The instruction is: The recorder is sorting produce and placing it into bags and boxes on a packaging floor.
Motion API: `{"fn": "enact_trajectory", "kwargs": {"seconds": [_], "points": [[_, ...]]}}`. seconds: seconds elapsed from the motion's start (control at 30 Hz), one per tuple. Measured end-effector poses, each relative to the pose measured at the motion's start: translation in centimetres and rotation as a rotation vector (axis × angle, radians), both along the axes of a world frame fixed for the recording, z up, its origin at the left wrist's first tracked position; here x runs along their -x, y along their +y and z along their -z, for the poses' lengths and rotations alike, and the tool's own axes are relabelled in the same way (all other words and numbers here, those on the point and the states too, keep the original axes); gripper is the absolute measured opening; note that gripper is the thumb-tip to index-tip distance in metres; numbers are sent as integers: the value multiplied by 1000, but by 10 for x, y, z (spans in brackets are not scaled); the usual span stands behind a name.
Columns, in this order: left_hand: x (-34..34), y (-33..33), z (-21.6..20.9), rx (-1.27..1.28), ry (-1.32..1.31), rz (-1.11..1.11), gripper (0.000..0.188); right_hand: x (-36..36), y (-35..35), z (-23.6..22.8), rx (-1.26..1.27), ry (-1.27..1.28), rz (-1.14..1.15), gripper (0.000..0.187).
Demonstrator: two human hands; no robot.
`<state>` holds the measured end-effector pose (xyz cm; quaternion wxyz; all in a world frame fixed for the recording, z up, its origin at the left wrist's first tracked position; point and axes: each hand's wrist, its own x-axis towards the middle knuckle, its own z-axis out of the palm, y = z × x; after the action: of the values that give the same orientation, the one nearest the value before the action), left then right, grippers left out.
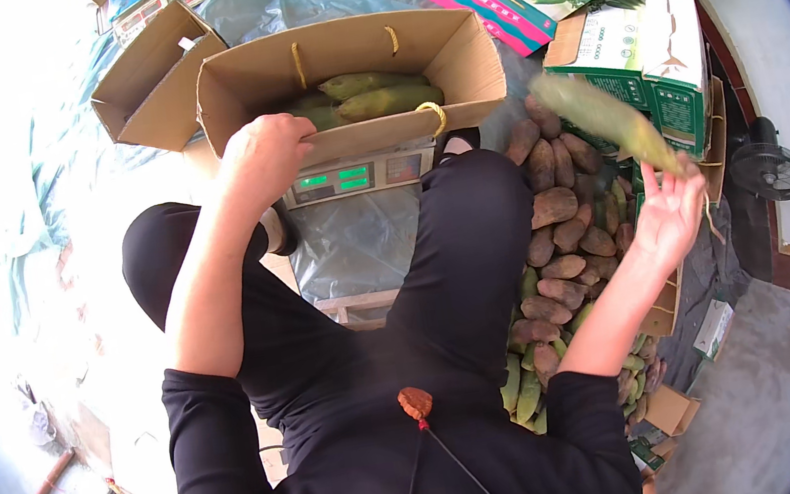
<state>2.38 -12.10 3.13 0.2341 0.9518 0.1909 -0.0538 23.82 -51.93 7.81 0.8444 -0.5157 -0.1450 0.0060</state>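
Note:
My right hand (668, 214) grips a long pale-green fruit (604, 116) by its yellowish lower end, over the right side. Motion smears the fruit, so its exact kind is unclear. My left hand (267, 159) is closed on the near left rim of an open cardboard box (369, 135), fingertips over the edge. Several similar green fruits (390, 100) lie inside the box; its near wall hides their lower parts. Yellow cord handles (436, 120) hang from the box walls. Beneath the box is a digital scale (365, 174) with lit green displays.
A heap of brown oval fruits (553, 208) and green ones (527, 392) lies right of my knee. Green-and-white cartons (678, 66) stand beyond it. A smaller open box (154, 79) is at the far left, near another scale (164, 6). A black fan (768, 169) stands at the right wall.

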Motion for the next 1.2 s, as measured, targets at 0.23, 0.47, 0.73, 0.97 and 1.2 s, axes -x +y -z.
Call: {"fn": "enact_trajectory", "kwargs": {"seconds": [0.23,0.47,0.73,0.97,1.2], "points": [[-3,1,1,-38,14,23,18,-14,148,22,-112,260,-537,29],[-2,1,4,-97,-98,43,18,-6,139,61,528,258,-245,48],[-6,-1,4,-32,-47,16,22,24,11,151,767,533,-71,34],[-5,-2,1,8,-17,-9,26,80,-54,211,877,787,1,34],[-8,-1,2,22,-10,14,27,104,-78,222,928,865,53,35]]}}
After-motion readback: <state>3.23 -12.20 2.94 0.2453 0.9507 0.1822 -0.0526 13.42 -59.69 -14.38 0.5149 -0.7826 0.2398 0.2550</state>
